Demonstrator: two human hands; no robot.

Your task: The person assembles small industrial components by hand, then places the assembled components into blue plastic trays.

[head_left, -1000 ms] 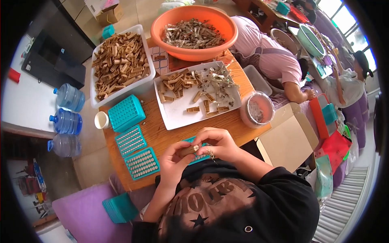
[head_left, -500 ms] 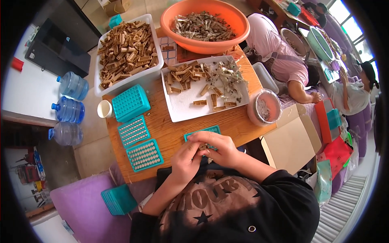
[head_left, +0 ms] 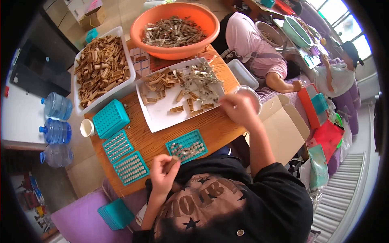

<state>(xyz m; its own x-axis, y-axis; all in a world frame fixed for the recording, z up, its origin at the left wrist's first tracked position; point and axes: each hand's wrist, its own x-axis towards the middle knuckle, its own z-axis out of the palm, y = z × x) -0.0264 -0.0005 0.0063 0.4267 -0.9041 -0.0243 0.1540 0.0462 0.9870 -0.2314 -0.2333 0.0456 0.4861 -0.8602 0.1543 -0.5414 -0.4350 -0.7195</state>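
left hand (head_left: pixel 163 175): fingers pinching brown piece (head_left: pixel 174 160) near the near-left corner of teal rack (head_left: pixel 193 136) | right hand (head_left: pixel 242 108): blurred beside near-right corner of white tray (head_left: pixel 160 120); finger spread, I can't tell | step: handling one piece, seemingly; next likely wants both hands there

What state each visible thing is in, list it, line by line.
Left hand: pinching a brown piece
Right hand: blurred, grip unclear
Orange basin: heaped
White bin: heaped
White tray: partly covered
Cardboard box: open
Teal tray by left hand: partly filled
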